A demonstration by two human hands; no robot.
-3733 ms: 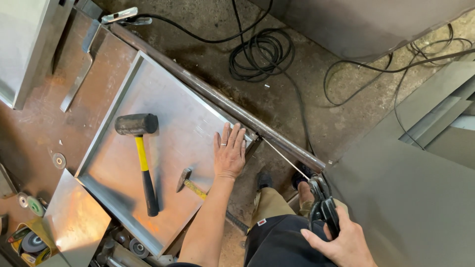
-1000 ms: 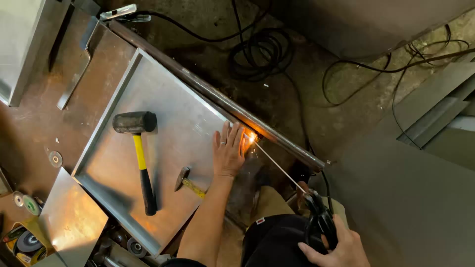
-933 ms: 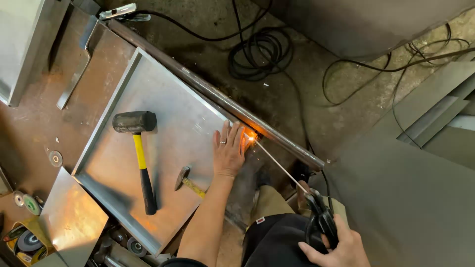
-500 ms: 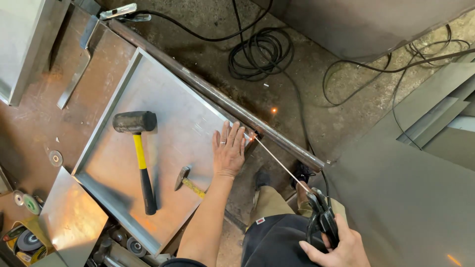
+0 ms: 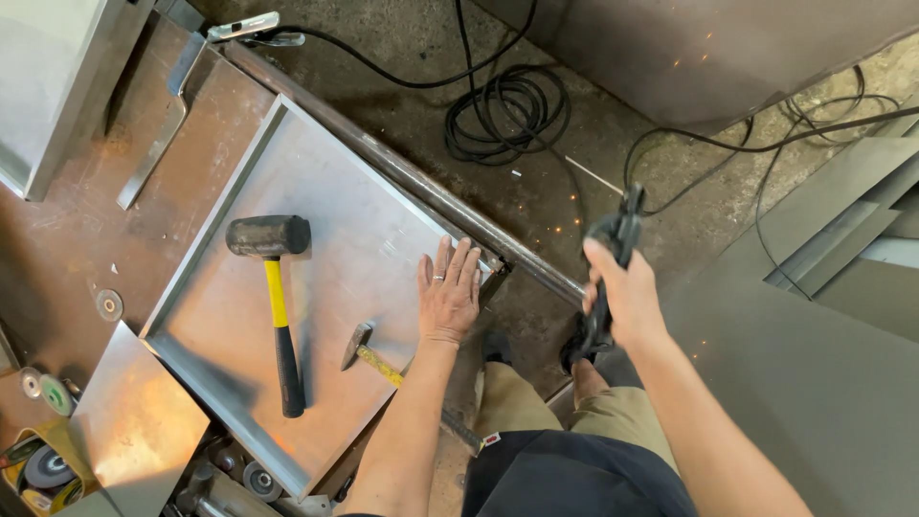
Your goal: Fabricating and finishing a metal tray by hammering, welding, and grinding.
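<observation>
My left hand (image 5: 448,292) lies flat, fingers apart, on the near right corner of a shallow sheet-metal tray (image 5: 316,182). My right hand (image 5: 622,292) grips a black welding electrode holder (image 5: 613,249), raised off to the right of the tray with a thin rod (image 5: 593,175) pointing up and left. A long steel pipe (image 5: 421,182) runs along the tray's far edge. On the tray rest a black rubber mallet with a yellow and black handle (image 5: 275,287) and a small chipping hammer (image 5: 369,352).
Coiled black cable (image 5: 507,115) lies on the concrete floor beyond the pipe. A metal clamp (image 5: 251,29) sits at the pipe's far end. Grey metal sheets (image 5: 833,306) lean at right. Grinding discs (image 5: 43,469) and a loose steel plate (image 5: 134,421) sit at lower left.
The arc at the tray's corner has gone out. My right hand has lifted the electrode holder up and away to the right. My left hand stays pressed on the tray.
</observation>
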